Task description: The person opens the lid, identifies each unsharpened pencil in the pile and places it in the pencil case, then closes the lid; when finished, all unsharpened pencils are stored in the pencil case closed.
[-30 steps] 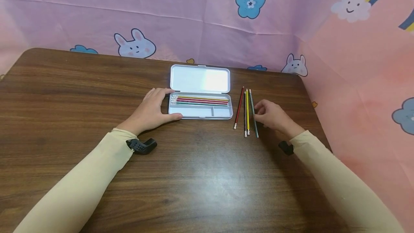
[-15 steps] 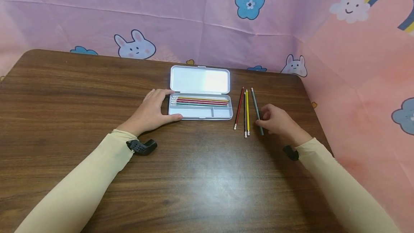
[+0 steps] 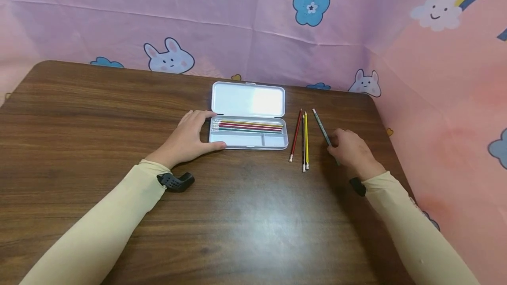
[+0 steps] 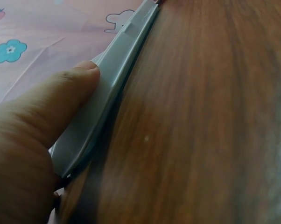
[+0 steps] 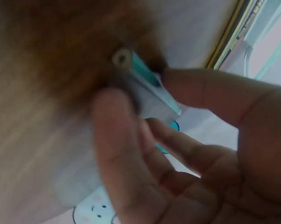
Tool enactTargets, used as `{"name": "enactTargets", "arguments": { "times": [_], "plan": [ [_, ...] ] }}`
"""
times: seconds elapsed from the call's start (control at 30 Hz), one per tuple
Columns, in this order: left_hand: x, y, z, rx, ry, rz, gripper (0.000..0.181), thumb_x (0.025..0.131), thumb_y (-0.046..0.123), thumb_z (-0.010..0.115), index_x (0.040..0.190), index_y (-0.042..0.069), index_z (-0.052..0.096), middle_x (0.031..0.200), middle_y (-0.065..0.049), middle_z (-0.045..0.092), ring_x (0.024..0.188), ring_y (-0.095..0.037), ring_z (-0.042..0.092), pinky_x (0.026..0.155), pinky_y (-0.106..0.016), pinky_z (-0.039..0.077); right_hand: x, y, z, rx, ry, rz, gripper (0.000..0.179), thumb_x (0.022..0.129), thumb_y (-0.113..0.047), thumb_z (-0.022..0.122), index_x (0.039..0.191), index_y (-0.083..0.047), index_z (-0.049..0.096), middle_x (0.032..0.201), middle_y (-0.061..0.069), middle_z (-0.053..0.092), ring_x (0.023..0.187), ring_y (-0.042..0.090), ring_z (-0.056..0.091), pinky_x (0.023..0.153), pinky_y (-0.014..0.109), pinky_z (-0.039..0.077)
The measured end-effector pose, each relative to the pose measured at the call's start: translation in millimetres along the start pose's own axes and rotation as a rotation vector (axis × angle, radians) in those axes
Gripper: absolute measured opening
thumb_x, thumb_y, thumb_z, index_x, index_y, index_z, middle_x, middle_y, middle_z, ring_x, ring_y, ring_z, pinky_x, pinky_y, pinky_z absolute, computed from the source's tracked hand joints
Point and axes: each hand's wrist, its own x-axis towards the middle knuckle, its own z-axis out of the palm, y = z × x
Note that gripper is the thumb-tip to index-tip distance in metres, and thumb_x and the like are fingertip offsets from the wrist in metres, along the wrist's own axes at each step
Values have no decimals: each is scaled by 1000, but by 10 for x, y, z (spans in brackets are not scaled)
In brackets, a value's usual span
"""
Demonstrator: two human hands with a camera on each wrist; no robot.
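A white pencil case [image 3: 239,140] lies with its lid raised, several pencils [image 3: 253,127] side by side in its long back compartment. My left hand [image 3: 184,137] grips the left end of the case, thumb [image 4: 82,77] along the front wall and fingers behind. To the right, my right hand [image 3: 351,151] pinches a green pencil [image 3: 321,127] between thumb and forefinger near its lower end. That pencil slants, eraser end pointing away. Its plain near end shows between the fingertips in the right wrist view. Part of the pencil is hidden by the hand.
Between the case and my right hand lie a red pencil [image 3: 296,134], a dark pencil [image 3: 303,142] and a yellow pencil [image 3: 306,140], erasers toward me. The brown table [image 3: 222,214] ends at a patterned cloth [image 3: 222,21] at the back and right.
My right hand has moved rightward, drawing the green pencil away from the other loose pencils and turning it to a steeper slant. The left hand and the case stay put.
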Motion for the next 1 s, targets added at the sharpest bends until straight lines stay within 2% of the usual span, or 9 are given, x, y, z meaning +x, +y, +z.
{"name": "enactTargets", "arguments": {
  "times": [0.13, 0.3, 0.53, 0.73, 1.0],
  "plan": [
    [-6, -1, 12, 3, 3, 4, 99, 84, 68, 74, 156, 10, 39, 157, -13, 42, 152, -34, 29, 129, -55, 9, -30, 2, -42, -42, -38, -13, 49, 96, -15, 68, 131, 15, 54, 113, 30, 65, 106, 44, 63, 88, 58, 54],
    [-9, -4, 15, 6, 8, 8, 98, 84, 67, 75, 155, 10, 39, 157, -13, 42, 152, -34, 29, 130, -53, 7, -58, 6, -55, -32, -61, -34, 52, 96, -13, 69, 136, 15, 52, 118, 32, 63, 111, 46, 61, 92, 61, 53],
    [0, -2, 7, 4, 13, 11, 99, 83, 69, 75, 155, 11, 40, 157, -11, 43, 151, -32, 30, 129, -53, 9, -27, 51, -22, -20, -11, -47, 34, 92, -2, 61, 123, 13, 59, 100, 23, 64, 95, 38, 61, 82, 56, 53],
    [16, -12, 14, 6, 15, 24, 99, 83, 69, 74, 155, 11, 39, 156, -11, 44, 151, -32, 30, 130, -51, 7, -5, 93, -13, 26, -20, 2, 33, 92, 0, 57, 123, 10, 57, 102, 22, 66, 90, 35, 62, 78, 52, 55],
    [-6, 5, -3, 1, 8, 17, 98, 83, 67, 76, 155, 10, 40, 157, -12, 43, 152, -33, 29, 130, -52, 7, -13, 146, 14, 76, 6, 18, 29, 93, -3, 61, 120, 7, 61, 99, 18, 63, 86, 31, 60, 70, 42, 51]
  ]
}}
